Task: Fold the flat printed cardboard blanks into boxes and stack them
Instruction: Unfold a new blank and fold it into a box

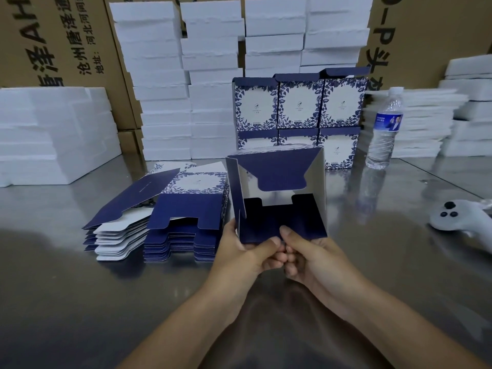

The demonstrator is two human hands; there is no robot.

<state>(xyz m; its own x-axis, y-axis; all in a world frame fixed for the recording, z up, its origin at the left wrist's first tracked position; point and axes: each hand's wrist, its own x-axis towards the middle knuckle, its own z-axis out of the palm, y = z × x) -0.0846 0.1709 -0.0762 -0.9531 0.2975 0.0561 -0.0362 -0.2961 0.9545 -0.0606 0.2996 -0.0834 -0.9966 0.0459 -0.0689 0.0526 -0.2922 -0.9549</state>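
Nearest to us, the left hand (247, 251) and the right hand (311, 259) meet at the lower edge of a half-folded box (277, 182). Both grip it, with the thumbs pressed on its navy near flap and the fingers curled underneath. The box is held above the steel table (80, 288) with its open end turned toward us, so we look into its pale inside, where a navy flap hangs in from the top. Just left of it lie two piles of flat printed blanks: a neat pile (183, 225) beside the left hand and a looser, fanned pile (119, 235) further left. To the right, well apart from the hands, a white game controller (458, 217) rests on the table. Behind the held box we see the finished boxes (298, 105), blue floral print on white, stacked three on three, the top row's lids standing open. A water bottle (383, 129) stands upright just right of them. White foam pieces (159, 62) are piled high behind and to both sides, in front of brown printed cartons (53, 35).
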